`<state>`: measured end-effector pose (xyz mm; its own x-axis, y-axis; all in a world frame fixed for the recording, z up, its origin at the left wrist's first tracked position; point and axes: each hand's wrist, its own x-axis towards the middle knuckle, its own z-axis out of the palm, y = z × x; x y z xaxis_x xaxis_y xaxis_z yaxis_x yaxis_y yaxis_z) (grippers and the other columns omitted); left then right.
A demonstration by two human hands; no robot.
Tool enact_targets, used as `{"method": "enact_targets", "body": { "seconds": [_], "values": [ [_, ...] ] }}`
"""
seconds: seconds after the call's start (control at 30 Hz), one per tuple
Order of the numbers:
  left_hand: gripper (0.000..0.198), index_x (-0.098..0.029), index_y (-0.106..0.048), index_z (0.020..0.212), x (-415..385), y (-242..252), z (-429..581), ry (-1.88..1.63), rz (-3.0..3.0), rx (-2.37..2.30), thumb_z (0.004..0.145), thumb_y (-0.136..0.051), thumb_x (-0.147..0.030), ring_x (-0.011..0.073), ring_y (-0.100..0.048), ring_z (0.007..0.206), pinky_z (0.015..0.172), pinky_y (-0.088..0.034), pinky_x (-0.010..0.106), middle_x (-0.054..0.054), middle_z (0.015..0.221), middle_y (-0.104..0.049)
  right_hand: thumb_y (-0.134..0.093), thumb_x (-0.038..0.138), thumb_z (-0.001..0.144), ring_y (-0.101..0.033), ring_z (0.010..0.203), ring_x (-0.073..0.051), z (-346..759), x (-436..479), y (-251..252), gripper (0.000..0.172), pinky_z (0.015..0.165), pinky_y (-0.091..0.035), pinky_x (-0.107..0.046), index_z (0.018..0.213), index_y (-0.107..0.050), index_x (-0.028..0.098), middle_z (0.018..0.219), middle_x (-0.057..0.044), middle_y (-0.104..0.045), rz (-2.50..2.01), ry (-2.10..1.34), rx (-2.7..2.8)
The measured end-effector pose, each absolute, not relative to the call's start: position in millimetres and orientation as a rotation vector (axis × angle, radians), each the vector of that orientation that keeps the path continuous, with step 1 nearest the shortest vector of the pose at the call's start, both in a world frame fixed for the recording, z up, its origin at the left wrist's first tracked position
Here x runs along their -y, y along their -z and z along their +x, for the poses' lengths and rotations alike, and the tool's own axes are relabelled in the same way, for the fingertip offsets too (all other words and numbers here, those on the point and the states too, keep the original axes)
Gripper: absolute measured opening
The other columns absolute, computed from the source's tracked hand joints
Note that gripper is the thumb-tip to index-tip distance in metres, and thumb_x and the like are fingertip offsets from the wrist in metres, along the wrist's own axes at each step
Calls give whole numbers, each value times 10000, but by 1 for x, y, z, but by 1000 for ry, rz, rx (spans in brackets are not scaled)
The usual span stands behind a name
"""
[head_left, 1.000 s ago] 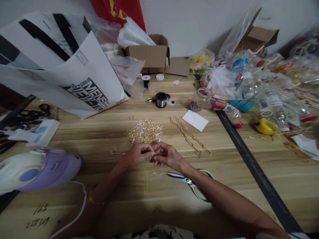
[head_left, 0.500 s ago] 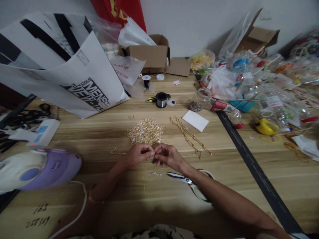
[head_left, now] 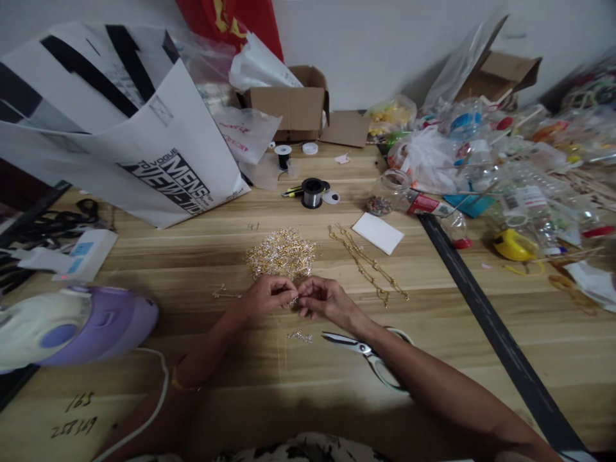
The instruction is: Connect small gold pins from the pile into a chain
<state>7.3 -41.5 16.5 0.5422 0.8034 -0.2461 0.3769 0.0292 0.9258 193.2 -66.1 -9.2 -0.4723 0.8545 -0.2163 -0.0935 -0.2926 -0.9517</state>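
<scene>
My left hand [head_left: 270, 297] and my right hand [head_left: 321, 299] meet fingertip to fingertip at the near edge of a pile of gold and silver bead pieces [head_left: 280, 253]. Both are closed in pinches; a tiny shiny piece shows between them, too small to make out. A few silver bits [head_left: 300, 336] lie on the wood just below my hands. Scissors [head_left: 368, 351] rest partly under my right forearm, blades pointing left. Gold chains [head_left: 368, 266] lie to the right of the pile, and a short thin chain [head_left: 226, 292] is left of my left hand.
Wire spools [head_left: 312, 194], a white card [head_left: 378, 233] and a bead jar [head_left: 386, 192] stand beyond the pile. A large white bag [head_left: 163, 147] and a purple-white appliance [head_left: 96, 327] are at left. Plastic bags and bottles crowd the right, past a dark strip [head_left: 486, 321].
</scene>
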Motion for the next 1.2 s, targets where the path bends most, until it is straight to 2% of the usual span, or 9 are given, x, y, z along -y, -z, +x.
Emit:
{"method": "enact_targets", "body": {
  "seconds": [0.43,0.83,1.0,1.2],
  "values": [
    [201,-109,-617,723,41,-14,6,-433,1602,-1042,783,-563,-294,88,-484,581,560,-372,190,-16,612,-556,-626,285,748,-491,477,-64,193,67,10,156,447,-424,-181,751,-539,156,604,41,-523,-1038,-1717,1389],
    [206,-114,-610,719,41,-11,6,-417,1703,-1044,794,-541,-294,88,-465,569,545,-355,191,-19,597,-538,-598,271,764,-446,488,-64,192,68,12,132,440,-399,-175,733,-542,156,615,37,-488,-1043,-1685,1427],
    [205,-122,-632,713,42,-17,7,-352,1857,-1095,793,-528,-279,99,-472,589,553,-350,195,-10,611,-564,-576,212,777,-402,515,-64,193,69,10,98,468,-326,-176,707,-552,149,615,36,-483,-1066,-1537,1571],
    [181,-130,-650,736,42,-21,6,-246,1949,-1144,793,-509,-228,111,-498,603,559,-344,203,-4,628,-589,-543,153,797,-419,576,-80,195,71,8,69,529,-313,-191,746,-589,141,630,30,-497,-1087,-1331,1806]
  ]
}}
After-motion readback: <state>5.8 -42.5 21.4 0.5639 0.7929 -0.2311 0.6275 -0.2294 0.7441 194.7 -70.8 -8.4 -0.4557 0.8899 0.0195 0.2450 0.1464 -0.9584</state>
